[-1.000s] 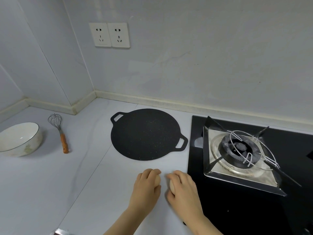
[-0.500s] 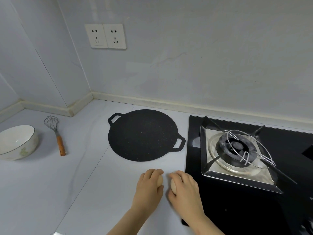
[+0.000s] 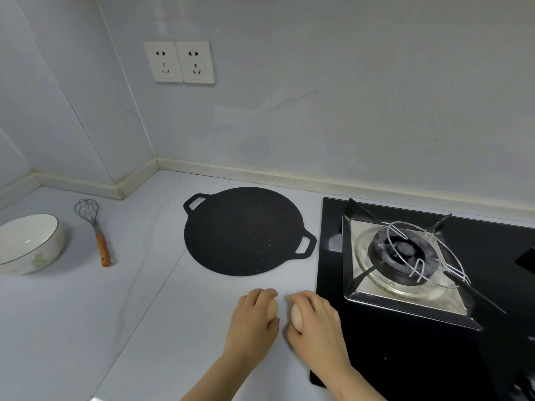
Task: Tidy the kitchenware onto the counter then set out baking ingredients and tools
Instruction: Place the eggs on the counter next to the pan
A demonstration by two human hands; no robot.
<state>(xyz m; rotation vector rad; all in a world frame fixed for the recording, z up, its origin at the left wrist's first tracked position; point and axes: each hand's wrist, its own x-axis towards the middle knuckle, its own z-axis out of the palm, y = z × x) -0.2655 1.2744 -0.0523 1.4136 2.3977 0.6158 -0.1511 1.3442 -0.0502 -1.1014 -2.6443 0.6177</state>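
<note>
Two eggs low in the middle of the frame, side by side, close but seemingly not touching: left egg (image 3: 272, 309) under the curled fingers of the left hand (image 3: 252, 322), right egg (image 3: 296, 320) cupped the same way by the right hand (image 3: 318, 325). Both hands wrapped over the top of an egg, only a pale sliver of each shell showing on the inner side. Resting on or just above the pale desk (image 3: 144, 328); cannot tell which from this angle

Just right of the right hand, the black glass hob (image 3: 405, 357), with its burner (image 3: 402, 253) under a wire ring (image 3: 440, 244). Above the hands, flat on the desk, a round black griddle pan (image 3: 243, 233) with two loop handles. Well off to the left, a whisk (image 3: 94, 227) with an orange handle, and beside it at the left edge a white bowl (image 3: 43, 256). Upper left on the wall, a double socket (image 3: 179, 62)

Probably midway through setting out ingredients. Main risk on release: rolling, given round shells on a smooth flat desk with nothing to stop them, either into each other with a knock or against the hob edge. Also cracking, from too firm a squeeze or too hard a set-down. Safer to place gently and wait for stillness before lifting away
</note>
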